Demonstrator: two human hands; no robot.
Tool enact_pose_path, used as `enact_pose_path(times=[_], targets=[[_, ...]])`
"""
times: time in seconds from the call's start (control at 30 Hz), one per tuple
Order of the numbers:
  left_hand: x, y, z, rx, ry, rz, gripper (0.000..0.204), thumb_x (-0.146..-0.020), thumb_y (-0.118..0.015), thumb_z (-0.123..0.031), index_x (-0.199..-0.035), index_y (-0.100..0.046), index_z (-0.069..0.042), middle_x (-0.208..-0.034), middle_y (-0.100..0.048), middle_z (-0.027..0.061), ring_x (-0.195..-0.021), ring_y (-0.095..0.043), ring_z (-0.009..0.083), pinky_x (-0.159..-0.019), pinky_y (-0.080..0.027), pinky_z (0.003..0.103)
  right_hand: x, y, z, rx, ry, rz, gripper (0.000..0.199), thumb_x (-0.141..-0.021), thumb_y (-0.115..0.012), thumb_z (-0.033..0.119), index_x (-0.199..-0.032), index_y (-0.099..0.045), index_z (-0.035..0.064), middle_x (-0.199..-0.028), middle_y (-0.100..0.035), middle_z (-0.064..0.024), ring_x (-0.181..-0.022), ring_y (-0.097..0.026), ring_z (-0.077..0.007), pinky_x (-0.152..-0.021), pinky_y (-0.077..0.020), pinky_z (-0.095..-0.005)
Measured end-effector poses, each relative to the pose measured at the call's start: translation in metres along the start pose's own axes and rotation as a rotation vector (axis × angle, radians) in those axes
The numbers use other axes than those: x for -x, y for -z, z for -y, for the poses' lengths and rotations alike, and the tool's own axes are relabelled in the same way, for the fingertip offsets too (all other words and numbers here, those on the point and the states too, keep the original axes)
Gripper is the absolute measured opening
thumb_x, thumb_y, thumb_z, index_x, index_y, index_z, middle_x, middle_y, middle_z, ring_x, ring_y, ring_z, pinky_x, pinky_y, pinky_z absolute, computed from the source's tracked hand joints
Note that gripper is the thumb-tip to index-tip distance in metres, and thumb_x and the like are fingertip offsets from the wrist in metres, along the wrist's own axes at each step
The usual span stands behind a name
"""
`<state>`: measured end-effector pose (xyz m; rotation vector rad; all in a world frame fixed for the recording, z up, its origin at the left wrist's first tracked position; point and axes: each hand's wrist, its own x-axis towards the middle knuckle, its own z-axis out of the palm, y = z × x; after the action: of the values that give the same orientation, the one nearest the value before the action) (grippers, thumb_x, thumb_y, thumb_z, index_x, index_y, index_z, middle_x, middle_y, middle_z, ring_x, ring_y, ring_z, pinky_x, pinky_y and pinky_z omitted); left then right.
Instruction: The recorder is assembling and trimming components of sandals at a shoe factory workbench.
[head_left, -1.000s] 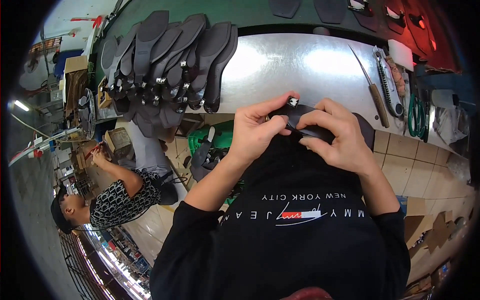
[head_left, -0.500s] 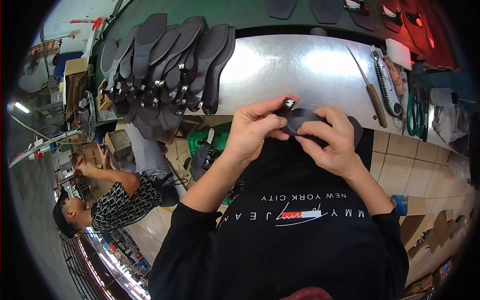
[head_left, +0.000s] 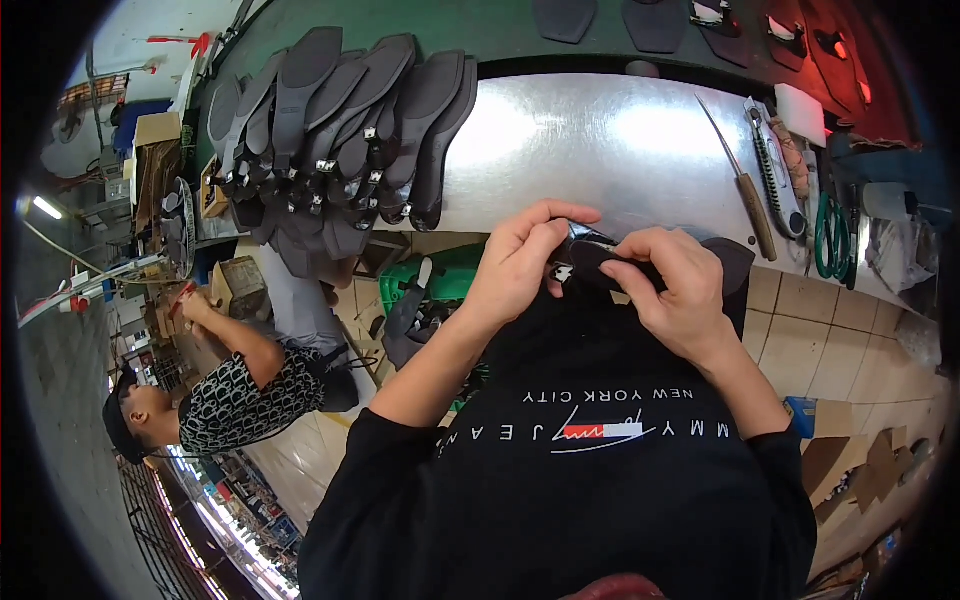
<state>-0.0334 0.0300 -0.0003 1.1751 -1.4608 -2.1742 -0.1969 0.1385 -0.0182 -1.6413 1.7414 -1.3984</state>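
Observation:
My left hand [head_left: 520, 262] and my right hand [head_left: 673, 290] both grip a dark shoe sole piece [head_left: 735, 262] at the near edge of a shiny metal worktable [head_left: 600, 140]. The left fingers pinch its end, where a small metal fitting [head_left: 562, 272] shows. The right fingers press on top of the dark piece, hiding most of it. Both hands are held close to my black shirt.
A fanned pile of dark soles with metal fittings [head_left: 340, 130] lies at the table's left end. A knife [head_left: 738, 180], a file [head_left: 775, 170] and green-handled scissors [head_left: 830, 235] lie at the right. A green crate [head_left: 440, 290] sits below. Another person [head_left: 230, 390] works at lower left.
Both hands with the dark piece have moved slightly toward me and lower. The person at lower left has shifted an arm.

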Motion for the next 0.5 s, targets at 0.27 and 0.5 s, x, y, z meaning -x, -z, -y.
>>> enact_pose_path(times=[0.27,0.5], targets=[[0.003,0.000,0.009,-0.266,-0.057,-0.004,0.030,-0.097,-0.041,-0.016,-0.105,-0.066,-0.002,-0.066,-0.046,-0.0052,-0.055,-0.044,0.0022,-0.045,-0.045,0.020,0.005,-0.009,0.001,-0.027,-0.078,-0.010,0.015,-0.075,-0.074,0.002,-0.079,-0.060,0.0044,-0.069,-0.063,-0.0078,-0.061,-0.060,-0.0235,-0.056,-0.0454,-0.0335],[0.007,-0.001,0.005,-0.357,-0.059,0.049,0.025,-0.096,-0.050,-0.018,-0.105,-0.065,-0.001,-0.067,-0.052,-0.0024,-0.059,-0.050,0.0045,-0.047,-0.046,0.022,0.011,-0.010,0.000,-0.103,-0.221,0.042,0.014,-0.076,-0.074,0.005,-0.082,-0.061,0.0046,-0.068,-0.063,-0.0088,-0.061,-0.063,-0.0244,-0.054,-0.0470,-0.0347]])
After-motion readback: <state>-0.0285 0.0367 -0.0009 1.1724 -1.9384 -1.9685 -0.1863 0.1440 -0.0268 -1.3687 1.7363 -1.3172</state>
